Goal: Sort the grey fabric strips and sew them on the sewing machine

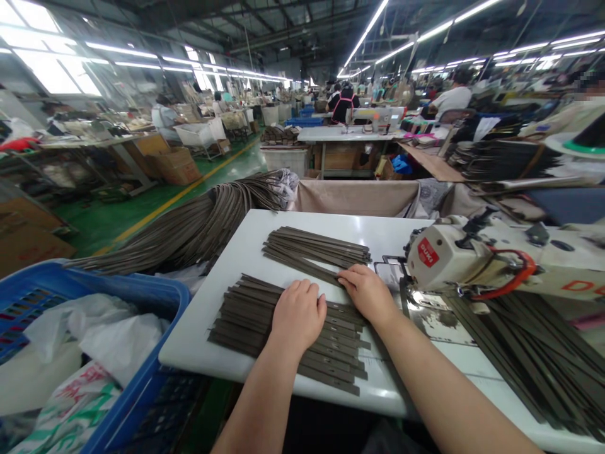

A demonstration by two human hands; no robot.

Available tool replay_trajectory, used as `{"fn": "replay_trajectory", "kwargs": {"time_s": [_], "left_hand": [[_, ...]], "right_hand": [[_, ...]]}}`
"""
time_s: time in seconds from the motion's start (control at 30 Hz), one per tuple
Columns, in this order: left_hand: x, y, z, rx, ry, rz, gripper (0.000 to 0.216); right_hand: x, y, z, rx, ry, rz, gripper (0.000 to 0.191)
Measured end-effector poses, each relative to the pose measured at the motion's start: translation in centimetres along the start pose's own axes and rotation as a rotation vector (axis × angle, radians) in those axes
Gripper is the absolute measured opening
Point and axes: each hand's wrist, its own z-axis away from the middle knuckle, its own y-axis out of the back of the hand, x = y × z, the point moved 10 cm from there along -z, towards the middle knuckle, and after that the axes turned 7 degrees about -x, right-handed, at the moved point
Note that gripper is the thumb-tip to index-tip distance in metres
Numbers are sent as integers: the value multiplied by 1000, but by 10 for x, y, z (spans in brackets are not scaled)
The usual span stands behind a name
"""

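Note:
My right hand [367, 294] pinches the near end of a dark grey-brown fabric strip [305, 265] at the edge of the upper bundle of strips [316, 244]. Below it, a wider spread of similar strips [246, 312] lies side by side on the white sewing table [208, 359], several with small slits near their right ends. My left hand [299, 315] rests on this spread with its fingers curled; the fingertips are hidden, so what they grip cannot be made out. The sewing machine head [428, 252] stands just right of my right hand.
More long strips [534, 353] lie under the machine arm at right. Long loose strips [208, 221] hang over beyond the table's left edge. A blue basket [174, 296] with plastic bags stands at left. Behind the table is a beige cloth-lined bin [354, 197]; people work farther back.

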Motion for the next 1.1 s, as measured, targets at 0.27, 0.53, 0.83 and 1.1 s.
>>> {"fn": "replay_trajectory", "kwargs": {"time_s": [0.27, 0.53, 0.83, 1.1], "left_hand": [[-3, 2, -1, 5, 39, 6, 23], [-5, 4, 0, 10, 78, 13, 19], [-3, 3, -1, -1, 60, -24, 18], [-3, 5, 1, 44, 59, -31, 25]], "right_hand": [[-10, -1, 4, -27, 55, -17, 15], [-28, -7, 6, -112, 169, 25, 17], [-28, -9, 5, -102, 188, 130, 21], [-38, -7, 4, -43, 232, 296, 22]]}}
